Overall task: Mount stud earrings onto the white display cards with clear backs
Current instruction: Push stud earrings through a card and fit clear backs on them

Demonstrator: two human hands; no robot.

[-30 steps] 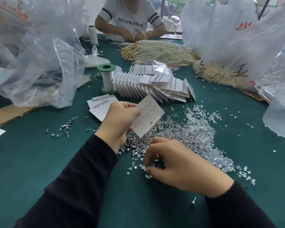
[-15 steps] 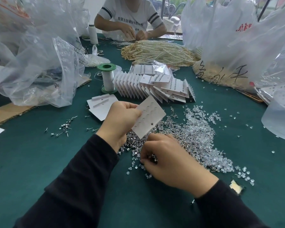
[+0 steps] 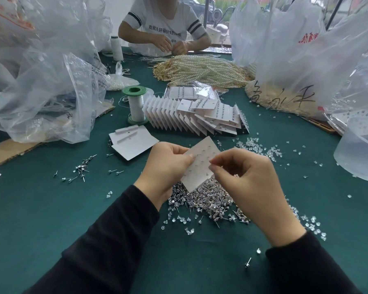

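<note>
My left hand (image 3: 166, 164) pinches a white display card (image 3: 200, 164) by its left edge, holding it tilted above the table. My right hand (image 3: 242, 177) is raised to the card's right edge with thumb and forefinger pinched together; what they hold is too small to make out. Beneath both hands lies a heap of silver stud earrings (image 3: 204, 202) mixed with clear backs (image 3: 261, 149). A fanned stack of filled cards (image 3: 200, 117) lies behind.
Blank cards (image 3: 134, 143) lie left of my hands beside a green-capped thread spool (image 3: 136, 105). Loose studs (image 3: 81, 168) are scattered at left. Large plastic bags (image 3: 47, 81) flank the green table (image 3: 51, 209). Pearl strands (image 3: 202, 68) and another person (image 3: 164, 28) are at the far side.
My right hand has lifted from the stud heap up to the card's right edge. My left hand keeps hold of the card, now more tilted.
</note>
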